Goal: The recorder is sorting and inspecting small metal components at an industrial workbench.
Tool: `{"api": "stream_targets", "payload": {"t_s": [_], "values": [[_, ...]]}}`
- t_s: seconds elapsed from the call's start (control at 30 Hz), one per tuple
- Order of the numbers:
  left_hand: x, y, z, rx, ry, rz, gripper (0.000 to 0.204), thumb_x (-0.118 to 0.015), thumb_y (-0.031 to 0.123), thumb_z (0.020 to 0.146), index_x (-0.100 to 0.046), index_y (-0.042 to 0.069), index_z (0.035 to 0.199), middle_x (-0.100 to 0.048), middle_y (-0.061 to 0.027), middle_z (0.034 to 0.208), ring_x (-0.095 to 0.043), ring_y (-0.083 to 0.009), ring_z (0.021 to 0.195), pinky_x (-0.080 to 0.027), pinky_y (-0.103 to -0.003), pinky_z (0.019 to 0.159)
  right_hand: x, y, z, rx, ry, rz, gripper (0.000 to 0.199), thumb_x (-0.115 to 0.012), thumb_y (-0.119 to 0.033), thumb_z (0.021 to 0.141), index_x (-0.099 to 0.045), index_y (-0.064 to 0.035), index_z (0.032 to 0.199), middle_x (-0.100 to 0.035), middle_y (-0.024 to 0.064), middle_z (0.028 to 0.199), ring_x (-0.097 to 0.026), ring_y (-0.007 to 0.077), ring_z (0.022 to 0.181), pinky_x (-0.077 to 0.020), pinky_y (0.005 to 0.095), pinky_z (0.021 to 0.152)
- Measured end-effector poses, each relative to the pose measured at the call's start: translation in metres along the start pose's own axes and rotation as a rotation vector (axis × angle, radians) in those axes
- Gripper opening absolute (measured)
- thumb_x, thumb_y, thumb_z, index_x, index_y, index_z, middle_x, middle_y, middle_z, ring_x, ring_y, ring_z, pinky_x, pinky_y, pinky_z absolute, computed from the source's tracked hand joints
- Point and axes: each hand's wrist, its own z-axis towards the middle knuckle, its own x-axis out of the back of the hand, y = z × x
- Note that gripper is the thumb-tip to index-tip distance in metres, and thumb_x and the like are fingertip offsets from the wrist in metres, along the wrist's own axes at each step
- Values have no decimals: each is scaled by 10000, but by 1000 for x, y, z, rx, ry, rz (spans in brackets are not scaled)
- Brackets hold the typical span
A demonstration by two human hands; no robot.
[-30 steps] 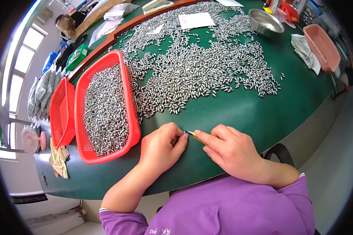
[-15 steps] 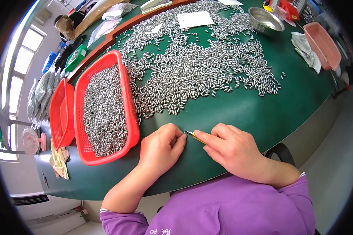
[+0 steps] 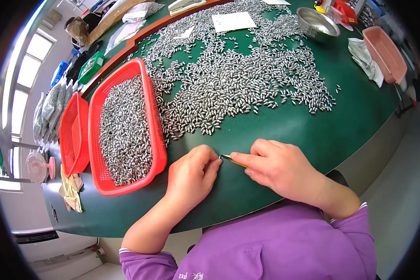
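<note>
Far left, by the windows: a small pink desk fan [image 3: 36, 166] off the table edge, and a crumpled yellowish cloth [image 3: 71, 193] on the rim of the dark green table [image 3: 284, 128]. Next, a narrow empty red plastic basket [image 3: 73, 134], touching the side of a larger red plastic mesh basket [image 3: 156, 140] heaped with small silvery metal capsules. Right of that basket, a broad loose spread of the same small silver metal pieces [image 3: 238, 79] lies across the tabletop, reaching back toward a white paper sheet [image 3: 234, 21]. At the near edge, the left hand [image 3: 191, 175] rests on the table, fingers curled in, thumb and forefinger tips pinched together on something too small to make out. Meeting it tip to tip, the right hand [image 3: 277, 168] lies knuckles up, thumb and forefinger pinching a thin yellow-handled tool with a dark tip [image 3: 232, 160]; the tip touches the left fingertips. The tool sits just clear of the loose pile, on bare green surface between the two hands. Both forearms are bare, purple sleeves [image 3: 284, 242] below. Far right: a round steel bowl [image 3: 318, 22], a white rag [image 3: 366, 55], then a long pink plastic tray [image 3: 383, 52] at the table's edge.
</note>
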Motion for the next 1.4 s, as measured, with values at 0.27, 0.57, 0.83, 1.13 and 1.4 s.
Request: {"api": "stream_targets", "payload": {"t_s": [0.27,0.57,0.83,1.13,1.4], "values": [[1,3,2,59,-39,-15,151,-683,87,833,-538,46,827,-601,-108,764,-605,-300,649,-472,-389,579,11,2,10,55,-146,-4,290,-647,-132,841,-651,-92,1128,-521,69,818,-587,237,762,-496,366,635],[2,-3,4,34,-52,4,125,-682,57,842,-563,19,846,-552,-45,715,-515,-117,602,-442,-269,564,4,10,0,-86,-27,47,340,-646,-187,869,-630,-122,1203,-563,78,876,-605,253,790,-505,364,670],[6,-23,12,290,56,-755,60,-564,73,901,-511,58,926,-485,22,761,-423,-61,627,-361,-217,569,16,27,-4,-223,211,-180,348,-678,-131,848,-613,-110,1190,-564,66,933,-604,250,840,-498,367,696],[13,-23,15,373,21,-1203,81,-457,186,941,-465,110,913,-483,-1,724,-344,-64,521,-250,-219,469,2,15,21,103,180,-314,402,-729,-94,743,-662,-127,1139,-532,93,1218,-494,309,1193,-424,447,989],[10,-24,15,374,8,-1189,96,-467,200,945,-463,109,915,-482,1,725,-342,-63,514,-249,-221,462,-12,25,36,167,98,-324,300,-677,-75,781,-691,-145,1072,-528,84,1252,-451,316,1264,-391,470,1040]]}}
